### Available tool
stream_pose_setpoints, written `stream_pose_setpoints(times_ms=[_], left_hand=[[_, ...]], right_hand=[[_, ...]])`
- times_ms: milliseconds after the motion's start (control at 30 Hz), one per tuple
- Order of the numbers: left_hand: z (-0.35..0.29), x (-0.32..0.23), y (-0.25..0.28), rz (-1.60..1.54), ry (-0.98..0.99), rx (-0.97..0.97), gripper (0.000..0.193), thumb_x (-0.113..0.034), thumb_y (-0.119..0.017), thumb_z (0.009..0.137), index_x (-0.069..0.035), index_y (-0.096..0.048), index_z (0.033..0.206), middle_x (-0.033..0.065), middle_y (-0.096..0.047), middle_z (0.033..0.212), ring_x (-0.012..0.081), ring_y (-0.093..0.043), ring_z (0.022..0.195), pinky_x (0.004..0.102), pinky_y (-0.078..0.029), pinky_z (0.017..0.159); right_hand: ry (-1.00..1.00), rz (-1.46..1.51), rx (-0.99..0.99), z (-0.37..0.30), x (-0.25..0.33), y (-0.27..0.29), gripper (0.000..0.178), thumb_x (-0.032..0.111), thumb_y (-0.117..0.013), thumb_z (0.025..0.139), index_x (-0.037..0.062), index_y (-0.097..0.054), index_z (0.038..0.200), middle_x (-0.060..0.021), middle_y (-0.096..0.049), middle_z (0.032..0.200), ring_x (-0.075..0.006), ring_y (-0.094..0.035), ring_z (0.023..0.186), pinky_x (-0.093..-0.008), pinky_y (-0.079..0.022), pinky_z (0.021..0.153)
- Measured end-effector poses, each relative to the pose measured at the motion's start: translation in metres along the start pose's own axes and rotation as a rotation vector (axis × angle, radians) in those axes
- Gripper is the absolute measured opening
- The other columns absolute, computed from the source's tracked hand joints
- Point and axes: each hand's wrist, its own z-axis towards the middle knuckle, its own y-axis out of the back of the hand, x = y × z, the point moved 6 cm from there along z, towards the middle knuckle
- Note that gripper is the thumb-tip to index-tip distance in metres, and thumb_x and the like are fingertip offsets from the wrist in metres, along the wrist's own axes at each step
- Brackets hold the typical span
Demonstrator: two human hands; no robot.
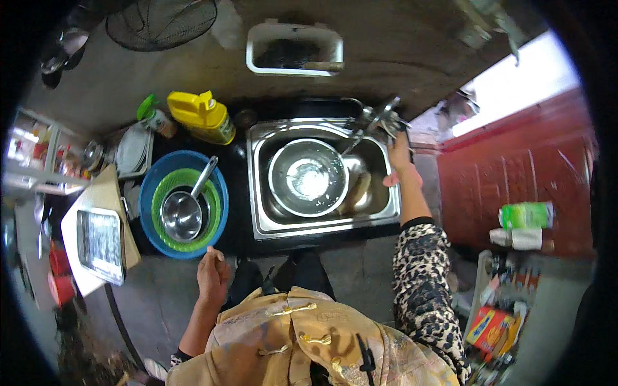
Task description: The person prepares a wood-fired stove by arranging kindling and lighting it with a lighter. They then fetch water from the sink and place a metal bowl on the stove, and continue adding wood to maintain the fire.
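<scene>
My right hand [400, 151] reaches over the right rim of the steel sink [259, 222] to the metal tap [370, 125]. Its fingers are closed around a grey clump that I cannot make out against the tap. A round metal basin [283, 193] with water in it sits inside the sink. My left hand [212, 273] hangs with curled fingers at the near rim of a blue basin [147, 222], and nothing shows in them. Inside that basin lie a green colander [168, 239] and a steel ladle [182, 215], its handle pointing to the back right.
Behind the counter stand a yellow jug [199, 116] and a green-topped spray bottle [154, 119]. A white wall holder [295, 67] hangs above the sink. Stacked plates [133, 151] and a metal tray [100, 241] are at left. A red surface [508, 174] bounds the right side.
</scene>
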Motion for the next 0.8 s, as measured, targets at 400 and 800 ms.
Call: stream_pose_setpoints(times_ms=[400,800], left_hand=[[0.036,0.049,-0.092,0.016,0.074,-0.104,0.038,-0.039,-0.045,0.102,-0.011,-0.053,0.078,-0.0049,-0.031,0.053,0.0072,-0.027,0.043,0.0248,-0.019,0.041],[0.299,0.262,-0.029,1.466,-0.662,0.012,0.018,-0.014,-0.05,0.096,-0.009,-0.065,0.089,0.0011,-0.056,0.083,0.0179,-0.054,0.073,0.0305,-0.046,0.066]], right_hand=[[-0.151,-0.108,0.191,0.079,-0.023,0.013,0.05,0.026,-0.056,0.091,-0.0113,-0.043,0.123,-0.033,-0.064,0.094,-0.0501,-0.062,0.091,-0.0536,-0.049,0.081],[-0.421,0.639,0.412,-0.112,-0.115,-0.215,0.028,0.022,-0.052,0.092,0.0016,-0.069,0.1,-0.0189,-0.069,0.089,-0.0323,-0.066,0.082,-0.0393,-0.05,0.078]])
